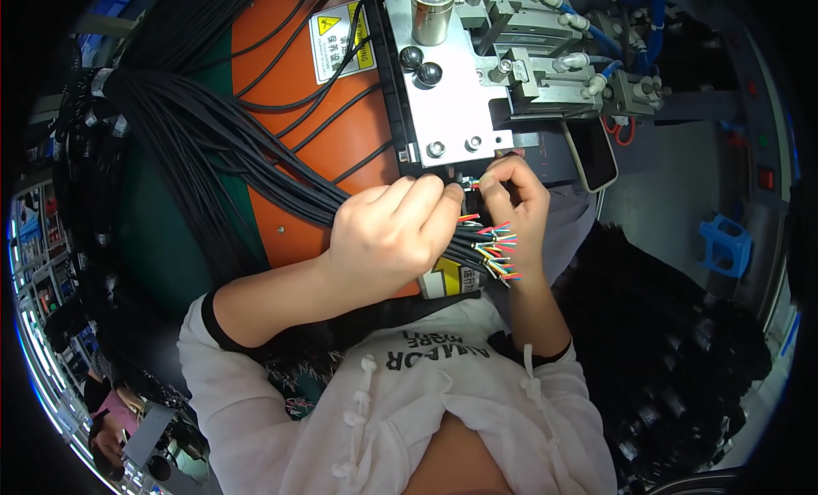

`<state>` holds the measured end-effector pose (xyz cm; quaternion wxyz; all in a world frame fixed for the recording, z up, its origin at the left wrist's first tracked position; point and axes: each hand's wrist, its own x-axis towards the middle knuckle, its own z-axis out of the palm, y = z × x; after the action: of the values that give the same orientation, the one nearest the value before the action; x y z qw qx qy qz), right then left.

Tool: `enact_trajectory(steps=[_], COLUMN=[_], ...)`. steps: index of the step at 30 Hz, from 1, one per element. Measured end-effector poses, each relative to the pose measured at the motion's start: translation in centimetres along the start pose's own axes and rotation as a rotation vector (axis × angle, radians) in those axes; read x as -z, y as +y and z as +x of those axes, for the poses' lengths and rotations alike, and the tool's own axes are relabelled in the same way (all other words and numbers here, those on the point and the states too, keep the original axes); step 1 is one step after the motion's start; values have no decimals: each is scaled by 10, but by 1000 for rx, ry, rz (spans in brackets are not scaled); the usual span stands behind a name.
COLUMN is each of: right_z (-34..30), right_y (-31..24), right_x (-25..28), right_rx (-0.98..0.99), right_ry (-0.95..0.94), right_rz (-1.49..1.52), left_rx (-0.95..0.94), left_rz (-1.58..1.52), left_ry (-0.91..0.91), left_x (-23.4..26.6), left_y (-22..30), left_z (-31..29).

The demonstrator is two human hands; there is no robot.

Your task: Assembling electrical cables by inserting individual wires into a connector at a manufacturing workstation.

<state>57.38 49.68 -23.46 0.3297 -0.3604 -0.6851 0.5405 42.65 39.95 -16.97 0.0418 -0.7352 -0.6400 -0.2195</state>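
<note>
My left hand (396, 227) is closed round a bundle of black cables (256, 158). Its thumb and forefinger come together at the end of one cable, just below the metal machine head (452, 94). Stripped ends with thin coloured wires (498, 252) stick out below that hand, fanned toward my right wrist. My right hand (520, 201) pinches the coloured wires (474, 185) of the single cable end, its fingertips almost meeting those of my left hand. Fingers hide most of that cable end.
Pneumatic cylinders with blue hoses (588, 52) stand behind the machine head. A phone (590, 154) and red-handled scissors (625, 130) lie to the right. An orange panel (281, 188) is under the cables. More black cables (665, 350) are heaped at right, near a blue stool (726, 244).
</note>
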Motion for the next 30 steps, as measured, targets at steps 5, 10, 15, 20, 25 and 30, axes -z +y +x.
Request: enact_trajectory(steps=[5,10,15,20,25,30], right_z=[6,2,9,15,7,8], right_y=[-19,-12,-20,-25,-27,-30], right_x=[-3,-2,8,10,11,11], right_rx=[257,251,263,591,626,637], right_ry=[34,72,-45,-333,-317,-294], right_rz=[-132,-195,-95,18,58,52], left_rx=[7,32,116,66,10,-53], left_rz=[5,83,173,-11,-159,-235], left_ry=[29,-30,-67,3,-33,72], left_x=[0,7,9,10,17,17], left_y=[-3,-2,3,-9,-7,-11], left_z=[1,-6,-10,-7,-6,1])
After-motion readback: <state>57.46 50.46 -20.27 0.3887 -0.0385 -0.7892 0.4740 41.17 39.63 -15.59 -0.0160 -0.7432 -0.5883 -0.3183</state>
